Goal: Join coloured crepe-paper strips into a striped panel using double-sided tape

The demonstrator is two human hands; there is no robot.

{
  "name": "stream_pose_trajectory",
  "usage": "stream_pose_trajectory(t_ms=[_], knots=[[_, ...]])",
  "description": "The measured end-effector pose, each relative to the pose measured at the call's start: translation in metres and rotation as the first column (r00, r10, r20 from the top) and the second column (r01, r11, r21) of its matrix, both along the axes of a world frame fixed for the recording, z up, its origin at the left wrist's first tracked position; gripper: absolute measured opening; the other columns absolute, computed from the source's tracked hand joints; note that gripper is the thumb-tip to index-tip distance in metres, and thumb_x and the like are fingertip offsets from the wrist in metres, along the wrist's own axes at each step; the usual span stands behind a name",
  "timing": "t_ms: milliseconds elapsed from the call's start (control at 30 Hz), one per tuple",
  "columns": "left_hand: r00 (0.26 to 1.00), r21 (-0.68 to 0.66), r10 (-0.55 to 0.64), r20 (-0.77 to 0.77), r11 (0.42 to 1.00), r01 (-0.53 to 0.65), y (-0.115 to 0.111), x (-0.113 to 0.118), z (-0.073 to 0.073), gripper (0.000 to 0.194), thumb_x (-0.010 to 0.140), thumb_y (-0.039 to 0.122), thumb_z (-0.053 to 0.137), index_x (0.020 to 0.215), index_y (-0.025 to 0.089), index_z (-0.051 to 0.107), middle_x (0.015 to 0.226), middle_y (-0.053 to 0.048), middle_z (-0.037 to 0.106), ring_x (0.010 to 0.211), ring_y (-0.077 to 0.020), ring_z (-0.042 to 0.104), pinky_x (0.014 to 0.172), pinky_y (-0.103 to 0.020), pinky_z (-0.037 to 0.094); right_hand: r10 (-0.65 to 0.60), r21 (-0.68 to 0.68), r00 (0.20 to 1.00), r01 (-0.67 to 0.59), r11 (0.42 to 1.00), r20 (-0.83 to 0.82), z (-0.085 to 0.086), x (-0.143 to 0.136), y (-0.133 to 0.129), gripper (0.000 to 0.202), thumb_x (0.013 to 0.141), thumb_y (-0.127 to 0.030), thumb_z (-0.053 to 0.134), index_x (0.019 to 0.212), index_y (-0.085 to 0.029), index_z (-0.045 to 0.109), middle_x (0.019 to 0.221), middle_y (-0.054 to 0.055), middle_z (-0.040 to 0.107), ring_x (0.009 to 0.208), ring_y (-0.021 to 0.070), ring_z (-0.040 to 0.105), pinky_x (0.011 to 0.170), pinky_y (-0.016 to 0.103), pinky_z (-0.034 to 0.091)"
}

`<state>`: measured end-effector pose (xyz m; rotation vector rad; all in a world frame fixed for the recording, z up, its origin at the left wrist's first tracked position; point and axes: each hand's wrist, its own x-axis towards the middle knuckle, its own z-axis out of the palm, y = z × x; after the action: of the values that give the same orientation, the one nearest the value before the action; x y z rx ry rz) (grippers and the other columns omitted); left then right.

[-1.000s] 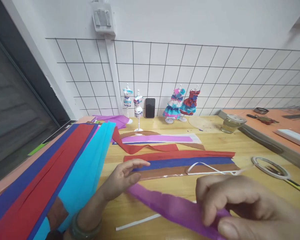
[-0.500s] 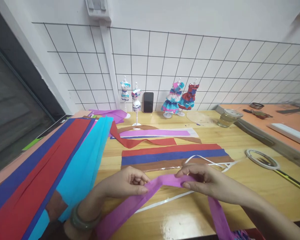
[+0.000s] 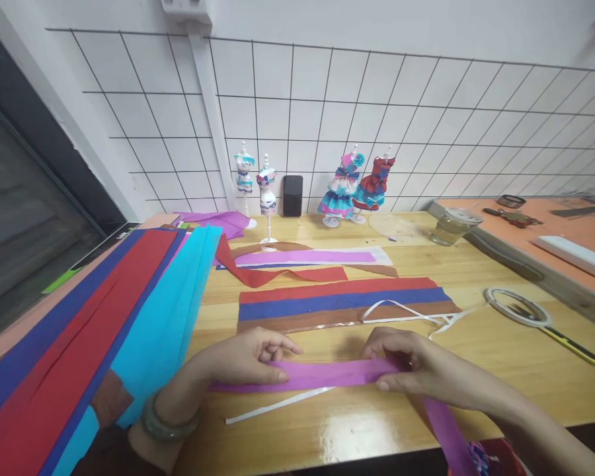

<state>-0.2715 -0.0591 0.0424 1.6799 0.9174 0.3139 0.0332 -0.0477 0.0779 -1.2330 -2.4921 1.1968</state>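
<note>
A purple crepe-paper strip is stretched almost level between my hands, just above the table's near part. My left hand, with a bangle on its wrist, grips it under the thumb while the index finger sticks out. My right hand pinches the strip further along, and its tail hangs down past the table edge. Beneath it lies a thin white tape strip. Just beyond my hands, red, blue and brown strips lie side by side, with a loop of white tape on their right end.
Long coloured paper sheets cover the left side. Small dress forms, a phone and dressed forms stand by the wall. At right are a tape roll, a yellow-black cutter and a glass cup.
The purple strip has gone from bent and slanting to straight and nearly level. My right hand has shifted slightly right, and my left index finger has stretched out.
</note>
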Motion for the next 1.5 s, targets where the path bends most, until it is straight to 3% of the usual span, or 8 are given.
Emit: stream_pose_trajectory(t_ms=[467, 633, 733, 867, 1000, 1167, 1333, 1500], knots=[[0.997, 0.01, 0.039, -0.068, 0.999, -0.038, 0.002, -0.004, -0.003, 0.044, 0.074, 0.043, 0.057, 0.112, 0.021, 0.055, 0.066, 0.004, 0.035, 0.058, -0.0082, 0.033, 0.053, -0.019, 0.028, -0.024, 0.015, 0.997, 0.025, 1.0, -0.067, -0.021, 0.001, -0.008, 0.011, 0.079, -0.028, 0.056, 0.075, -0.019, 0.061, 0.087, 0.003, 0.058, 0.076, 0.0149, 0.057, 0.069, 0.028, 0.045], [0.997, -0.06, -0.001, -0.073, 0.998, -0.004, 0.003, -0.005, -0.002, 0.039, 0.076, 0.044, 0.054, 0.107, 0.02, 0.061, 0.074, -0.001, 0.056, 0.065, -0.0116, 0.047, 0.059, -0.02, 0.036, -0.064, 0.173, 0.991, 0.085, 0.981, -0.12, -0.022, 0.003, -0.014, 0.016, 0.081, -0.031, 0.053, 0.076, -0.022, 0.065, 0.12, 0.007, 0.051, 0.117, 0.0247, 0.041, 0.093, 0.042, 0.036], [0.995, -0.076, -0.073, -0.073, 0.995, 0.067, 0.004, -0.006, -0.002, 0.035, 0.078, 0.044, 0.052, 0.1, 0.021, 0.066, 0.088, -0.004, 0.065, 0.079, -0.0162, 0.056, 0.069, -0.023, 0.041, -0.066, 0.21, 0.982, 0.104, 0.972, -0.178, -0.02, 0.003, -0.014, 0.017, 0.081, -0.033, 0.053, 0.075, -0.022, 0.065, 0.109, 0.009, 0.058, 0.112, 0.025, 0.045, 0.091, 0.042, 0.039], [0.986, -0.1, -0.154, -0.069, 0.984, 0.147, 0.001, -0.007, -0.002, 0.033, 0.078, 0.045, 0.053, 0.098, 0.023, 0.068, 0.089, -0.003, 0.068, 0.079, -0.0168, 0.06, 0.069, -0.023, 0.043, -0.132, 0.07, 0.968, 0.15, 0.986, -0.211, -0.016, 0.0, -0.016, 0.018, 0.08, -0.035, 0.055, 0.077, -0.02, 0.064, 0.08, 0.005, 0.064, 0.075, 0.0168, 0.058, 0.068, 0.029, 0.046], [0.976, -0.213, -0.216, -0.033, 0.955, 0.205, -0.002, -0.007, 0.004, 0.036, 0.078, 0.049, 0.052, 0.096, 0.023, 0.068, 0.086, -0.004, 0.069, 0.078, -0.0172, 0.061, 0.068, -0.024, 0.046, -0.282, -0.125, 0.923, 0.258, 0.958, -0.26, -0.016, -0.003, -0.016, 0.018, 0.076, -0.036, 0.06, 0.077, -0.018, 0.061, 0.071, 0.001, 0.062, 0.066, 0.0133, 0.057, 0.062, 0.025, 0.045], [0.961, -0.073, -0.246, 0.124, 0.964, 0.256, -0.001, -0.004, 0.017, 0.043, 0.085, 0.049, 0.039, 0.093, 0.019, 0.069, 0.108, -0.008, 0.063, 0.101, -0.019, 0.056, 0.089, -0.028, 0.039, -0.402, -0.44, 0.855, 0.238, 0.866, -0.328, -0.016, 0.001, -0.011, 0.025, 0.073, -0.035, 0.065, 0.087, -0.018, 0.055, 0.064, -0.003, 0.059, 0.049, 0.0076, 0.053, 0.048, 0.02, 0.046], [0.981, -0.114, -0.173, 0.087, 0.977, 0.182, -0.001, 0.001, 0.016, 0.041, 0.084, 0.049, 0.043, 0.112, 0.024, 0.059, 0.118, -0.006, 0.057, 0.108, -0.0193, 0.052, 0.091, -0.029, 0.039, -0.425, -0.517, 0.835, 0.207, 0.83, -0.349, -0.009, -0.003, -0.013, 0.023, 0.072, -0.032, 0.066, 0.087, -0.018, 0.054, 0.062, -0.004, 0.058, 0.041, 0.0037, 0.049, 0.038, 0.014, 0.04], [0.981, 0.034, -0.09, 0.174, 0.996, 0.086, -0.005, 0.012, 0.012, 0.042, 0.077, 0.041, 0.057, 0.117, 0.027, 0.055, 0.128, -0.004, 0.048, 0.118, -0.022, 0.042, 0.099, -0.035, 0.03, -0.348, -0.547, 0.883, 0.131, 0.827, -0.315, -0.004, -0.028, -0.018, 0.024, 0.073, -0.032, 0.064, 0.089, -0.017, 0.056, 0.063, -0.004, 0.058, 0.038, 0.0024, 0.047, 0.035, 0.012, 0.038]])
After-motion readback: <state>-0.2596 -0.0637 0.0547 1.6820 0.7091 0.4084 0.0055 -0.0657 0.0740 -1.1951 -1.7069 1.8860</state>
